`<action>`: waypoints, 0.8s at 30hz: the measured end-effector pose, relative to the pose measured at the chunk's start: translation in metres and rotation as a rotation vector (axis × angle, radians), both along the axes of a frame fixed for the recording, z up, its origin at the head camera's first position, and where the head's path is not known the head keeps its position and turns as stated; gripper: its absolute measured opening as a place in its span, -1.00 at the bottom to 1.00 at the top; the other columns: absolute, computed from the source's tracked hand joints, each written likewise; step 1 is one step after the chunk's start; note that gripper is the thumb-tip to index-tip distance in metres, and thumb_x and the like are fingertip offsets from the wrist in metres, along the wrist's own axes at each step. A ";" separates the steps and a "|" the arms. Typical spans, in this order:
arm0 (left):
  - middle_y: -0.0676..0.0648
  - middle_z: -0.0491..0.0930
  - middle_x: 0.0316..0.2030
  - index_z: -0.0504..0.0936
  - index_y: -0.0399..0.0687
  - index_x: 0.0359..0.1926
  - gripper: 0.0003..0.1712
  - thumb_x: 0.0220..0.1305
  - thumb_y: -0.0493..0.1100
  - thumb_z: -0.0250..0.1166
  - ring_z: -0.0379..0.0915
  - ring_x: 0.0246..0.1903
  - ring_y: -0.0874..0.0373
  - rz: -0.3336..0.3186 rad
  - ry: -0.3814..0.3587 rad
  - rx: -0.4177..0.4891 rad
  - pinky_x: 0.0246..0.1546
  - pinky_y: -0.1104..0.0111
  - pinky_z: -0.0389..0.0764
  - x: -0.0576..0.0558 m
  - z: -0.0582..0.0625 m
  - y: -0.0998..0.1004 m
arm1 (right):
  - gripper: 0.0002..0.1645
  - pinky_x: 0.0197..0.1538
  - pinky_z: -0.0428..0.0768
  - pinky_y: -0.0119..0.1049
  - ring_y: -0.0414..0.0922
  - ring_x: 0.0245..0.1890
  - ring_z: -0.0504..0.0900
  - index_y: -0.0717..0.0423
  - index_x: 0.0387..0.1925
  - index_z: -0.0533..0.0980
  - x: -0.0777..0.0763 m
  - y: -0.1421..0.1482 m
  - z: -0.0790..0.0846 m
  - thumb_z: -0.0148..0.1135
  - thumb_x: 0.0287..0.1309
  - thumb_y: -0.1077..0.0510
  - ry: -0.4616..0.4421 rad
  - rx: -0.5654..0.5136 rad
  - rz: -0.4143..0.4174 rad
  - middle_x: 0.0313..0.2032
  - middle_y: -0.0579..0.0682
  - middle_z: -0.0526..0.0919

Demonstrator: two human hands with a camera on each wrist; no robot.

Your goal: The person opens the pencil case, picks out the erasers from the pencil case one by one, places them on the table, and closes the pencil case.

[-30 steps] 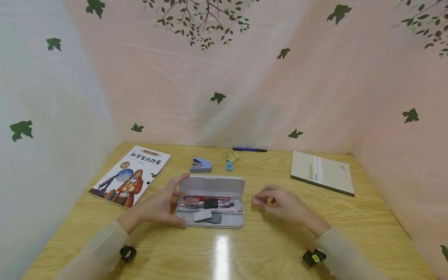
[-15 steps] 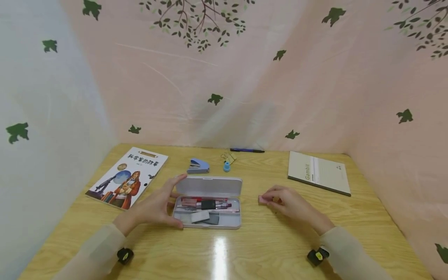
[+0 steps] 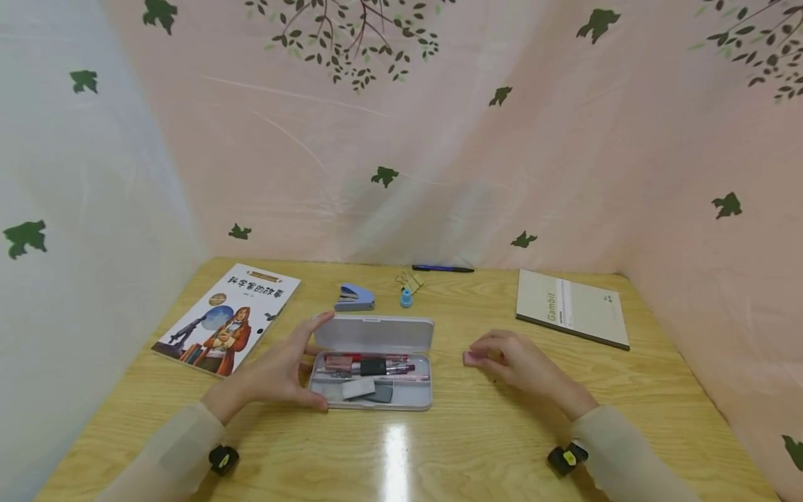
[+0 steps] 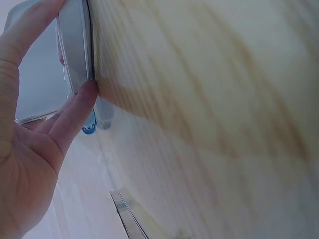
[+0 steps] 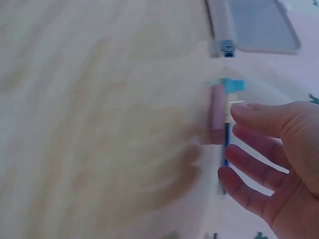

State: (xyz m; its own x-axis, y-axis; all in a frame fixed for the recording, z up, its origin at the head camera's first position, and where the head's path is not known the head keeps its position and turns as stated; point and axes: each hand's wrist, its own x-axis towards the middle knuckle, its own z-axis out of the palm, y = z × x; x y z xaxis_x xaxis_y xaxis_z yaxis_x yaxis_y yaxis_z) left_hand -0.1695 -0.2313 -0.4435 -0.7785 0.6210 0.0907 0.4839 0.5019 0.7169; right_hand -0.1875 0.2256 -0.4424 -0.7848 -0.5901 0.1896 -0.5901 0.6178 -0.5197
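Note:
An open grey-white pencil case (image 3: 376, 333) lies in the middle of the wooden table, lid raised at the back. Inside are pens (image 3: 374, 366), a white eraser (image 3: 359, 388) and a dark grey flat piece (image 3: 380, 394). My left hand (image 3: 272, 369) grips the case's left end, thumb at the front corner and fingers behind the lid. To the right, a small pink eraser-like block (image 3: 469, 358) rests on the table. My right hand (image 3: 511, 359) is right beside this block; in the right wrist view the thumb (image 5: 256, 117) and fingers stand apart from it.
Behind the case are a blue stapler (image 3: 355, 298), a light blue cap-shaped piece (image 3: 406, 299), gold binder clips (image 3: 410, 282) and a blue pen (image 3: 442, 269). An illustrated book (image 3: 228, 321) lies left, a beige notebook (image 3: 572, 310) right. Printed cloth surrounds the table.
My right hand has moved slightly right with the pink block, away from the case, and its fingers have parted from it. The left hand has stayed on the pencil case.

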 end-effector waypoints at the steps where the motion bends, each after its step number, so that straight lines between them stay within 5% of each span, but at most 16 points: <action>1: -0.14 0.01 0.48 -0.26 0.22 0.62 0.57 -0.17 0.13 0.71 0.55 0.15 -0.07 0.000 0.003 -0.001 0.09 0.05 0.62 0.000 0.000 0.000 | -0.72 -0.05 0.70 -0.19 -0.08 -0.04 0.68 0.12 0.02 0.69 0.001 0.000 0.002 0.38 0.29 0.17 -0.005 -0.005 -0.015 -0.05 -0.04 0.71; 5: -0.18 0.03 0.47 -0.27 0.26 0.62 0.57 -0.17 0.13 0.71 0.56 0.14 -0.10 -0.002 0.015 0.001 0.08 0.04 0.63 0.000 0.000 0.001 | -0.66 -0.12 0.71 -0.26 -0.04 -0.05 0.68 0.19 0.06 0.66 0.005 -0.007 0.015 0.40 0.27 0.20 -0.009 -0.045 -0.025 -0.03 0.02 0.71; 13: -0.21 0.04 0.47 -0.24 0.11 0.62 0.58 -0.19 0.16 0.71 0.58 0.11 -0.13 0.008 0.040 -0.012 0.05 0.02 0.64 0.000 0.000 0.000 | -0.69 -0.26 0.70 -0.31 -0.06 -0.22 0.70 0.17 0.04 0.67 0.018 -0.061 0.037 0.39 0.26 0.25 0.093 -0.096 0.190 -0.04 0.06 0.72; 24: -0.20 0.00 0.49 -0.22 0.06 0.62 0.57 -0.18 0.18 0.70 0.59 0.09 -0.12 -0.005 0.067 -0.011 0.02 0.08 0.66 -0.002 -0.003 0.000 | -0.63 -0.08 0.60 -0.47 -0.21 -0.16 0.64 0.09 0.08 0.67 0.017 -0.141 0.015 0.41 0.27 0.10 0.140 0.048 0.362 -0.03 -0.05 0.69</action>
